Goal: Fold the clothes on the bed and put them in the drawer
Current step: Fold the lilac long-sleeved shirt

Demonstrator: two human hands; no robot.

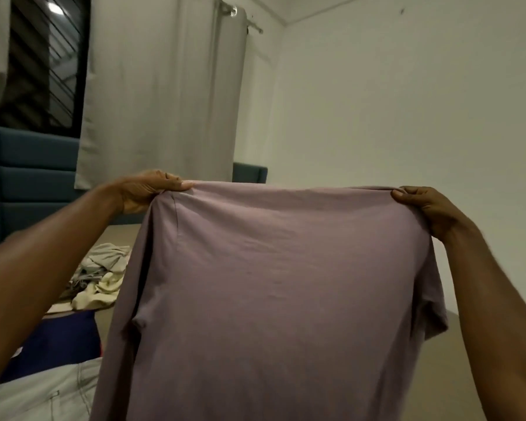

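Head view, one frame. I see both arms raised in front of me, holding a mauve T-shirt (274, 284) up by its top edge so it hangs flat and fills most of the lower view. My left hand (148, 189) pinches the shirt's upper left corner, thumb on the near side and pressed against the cloth, fingers curled behind. My right hand (425, 208) grips the upper right corner the same way, thumb on top, fingers wrapped into the fabric. The top edge runs taut between the two hands with a slight sag. A short sleeve hangs down on each side; the lower hem runs out of the frame at the bottom. Beneath and behind the shirt lies the bed (483, 375), covered in a tan sheet. On it to the left sits a loose heap of pale clothes (101, 278), grey and cream, unfolded. Nearer to me at lower left lies a dark blue garment (58, 341), and below that a light grey piece with visible seams (43, 393). A blue padded headboard (34, 177) stands at the far left, with grey curtains (158, 86) hanging beyond it beside a dark window (46, 56). I see no drawer.
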